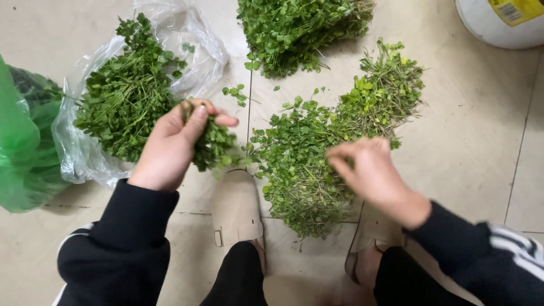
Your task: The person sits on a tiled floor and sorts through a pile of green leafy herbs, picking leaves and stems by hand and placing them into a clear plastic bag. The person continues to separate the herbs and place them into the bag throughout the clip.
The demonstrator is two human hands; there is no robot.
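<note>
Tiled floor (pixel 464 147) below my hands — left hand (pixel 173 144) grips a herb bunch (pixel 215 146), right hand (pixel 371 173) blurred, pinching at the leafy herb pile (pixel 300 164) under it — grip unclear.

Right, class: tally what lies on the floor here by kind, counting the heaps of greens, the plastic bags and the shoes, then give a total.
Heaps of greens: 3
Plastic bags: 2
Shoes: 2
Total: 7

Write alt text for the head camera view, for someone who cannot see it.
Seen from above, a person's left hand grips a bunch of leafy green herbs while the right hand reaches into a herb pile on the tiled floor. More herbs lie on a clear plastic bag.
</note>
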